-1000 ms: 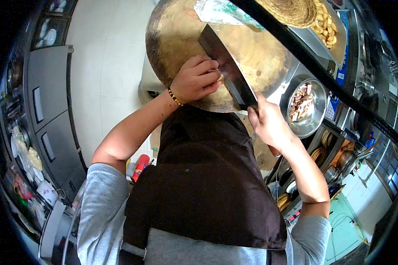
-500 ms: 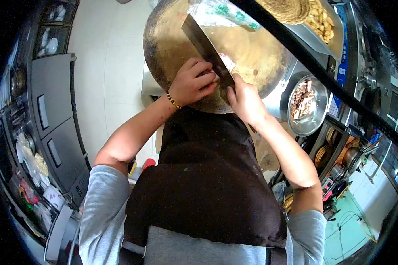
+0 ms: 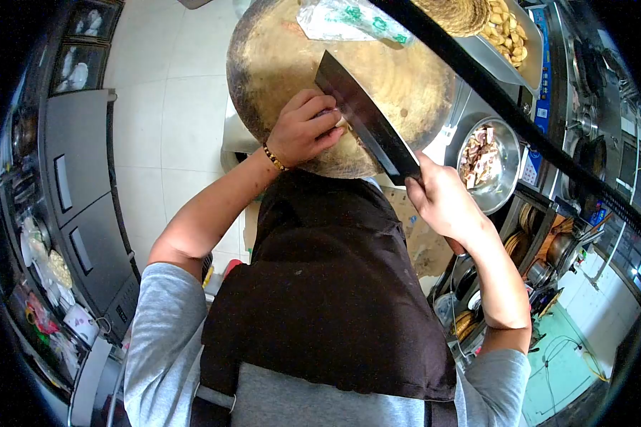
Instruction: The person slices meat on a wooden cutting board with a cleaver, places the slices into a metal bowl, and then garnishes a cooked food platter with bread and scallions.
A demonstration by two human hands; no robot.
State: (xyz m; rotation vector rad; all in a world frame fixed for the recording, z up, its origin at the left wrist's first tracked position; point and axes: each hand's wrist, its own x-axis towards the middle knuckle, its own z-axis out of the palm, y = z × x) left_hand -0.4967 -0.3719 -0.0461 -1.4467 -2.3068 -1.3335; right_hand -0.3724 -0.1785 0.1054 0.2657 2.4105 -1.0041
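My right hand (image 3: 445, 196) grips the handle of a broad cleaver (image 3: 367, 117), its blade slanting up and left over a round wooden chopping block (image 3: 278, 57). Close to the left side of the blade, my left hand (image 3: 306, 130) has its fingers curled down on the block. A small pale bit shows at those fingertips; what they hold is mostly hidden by the hand and blade. At the far side of the block lies a clear plastic bag (image 3: 352, 20) with green print.
Right of the block stands a metal bowl (image 3: 504, 188) holding sliced meat (image 3: 479, 158). Beyond it sits a metal tray of pale yellow pieces (image 3: 506, 35), next to a woven straw item (image 3: 463, 16). A black strap (image 3: 491, 89) crosses the view. Grey cabinets (image 3: 82, 156) line the left.
My right hand has drawn the cleaver right and toward me, turning the blade. My left hand stays at nearly the same spot. The pale pinkish bits right of the blade are no longer visible.
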